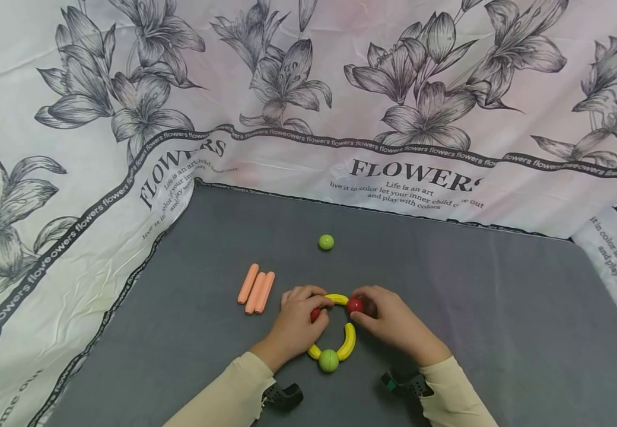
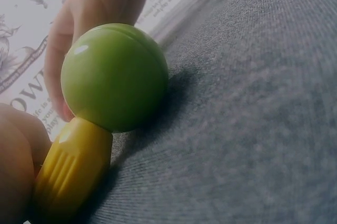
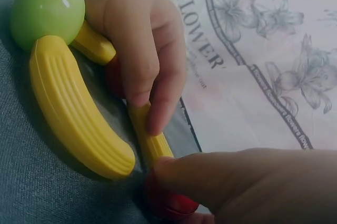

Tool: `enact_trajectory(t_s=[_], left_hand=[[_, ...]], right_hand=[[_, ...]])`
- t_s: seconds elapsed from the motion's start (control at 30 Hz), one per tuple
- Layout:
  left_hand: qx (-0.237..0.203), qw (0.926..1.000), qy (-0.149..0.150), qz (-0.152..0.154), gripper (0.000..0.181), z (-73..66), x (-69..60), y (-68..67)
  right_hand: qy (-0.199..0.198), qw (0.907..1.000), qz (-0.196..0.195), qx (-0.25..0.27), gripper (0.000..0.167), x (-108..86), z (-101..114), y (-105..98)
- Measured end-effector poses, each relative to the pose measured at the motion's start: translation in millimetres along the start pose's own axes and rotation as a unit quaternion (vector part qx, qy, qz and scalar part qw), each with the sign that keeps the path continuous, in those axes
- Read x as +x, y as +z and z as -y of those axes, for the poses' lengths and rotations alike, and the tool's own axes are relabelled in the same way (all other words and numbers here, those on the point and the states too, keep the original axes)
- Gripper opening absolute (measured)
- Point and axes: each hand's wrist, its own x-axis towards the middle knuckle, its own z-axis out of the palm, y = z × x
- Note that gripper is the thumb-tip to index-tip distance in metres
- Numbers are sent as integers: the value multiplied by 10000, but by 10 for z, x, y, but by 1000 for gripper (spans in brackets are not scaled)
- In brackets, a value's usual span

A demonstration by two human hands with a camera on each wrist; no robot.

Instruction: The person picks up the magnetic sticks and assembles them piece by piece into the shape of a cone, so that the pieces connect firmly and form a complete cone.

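A ring of curved yellow sticks and balls lies between my hands. My left hand (image 1: 300, 317) curls round the left red ball (image 1: 315, 315), partly covering it, with fingertips on the upper yellow stick (image 1: 336, 299). My right hand (image 1: 394, 320) pinches another red ball (image 1: 355, 305) at that stick's right end; the right wrist view shows the thumb on it. At the near side, a green ball (image 1: 328, 360) joins the right yellow stick (image 3: 79, 108) and the lower left yellow stick (image 2: 73, 166). The right stick's upper end stands apart from the right red ball.
Three orange sticks (image 1: 257, 290) lie side by side to the left. Farther back on the dark grey cloth (image 1: 474, 308) is a loose green ball (image 1: 326, 242). A white flower-printed sheet (image 1: 298, 166) rises behind and along the sides.
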Motion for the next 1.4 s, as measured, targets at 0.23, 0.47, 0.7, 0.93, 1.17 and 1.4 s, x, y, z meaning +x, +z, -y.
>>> enact_trajectory(t_s=[0.23,0.47,0.7,0.93,1.17,1.4], left_hand=[[-58,9999,-71,43,17,-21,-4,-21],[-76,10000,-52,34,16,-19,1,-19],[-202,9997,-107,11,14,-12,2,-10],[-482,9982,-357,11,22,-19,9,-23],[-396,9988,-303,-13,26,-18,2,-20],[-331,9991,-249,-47,22,-19,-3,-20]], right_hand=[[971,9944,-130,-385,34,-64,167,0],[1616,9840,430,-617,55,-135,336,108],[1570,9835,607,-659,57,-135,362,138],[1628,9823,562,-740,51,-144,377,90],[1759,9793,515,-857,44,-156,358,29],[1757,9791,489,-897,41,-146,335,-10]])
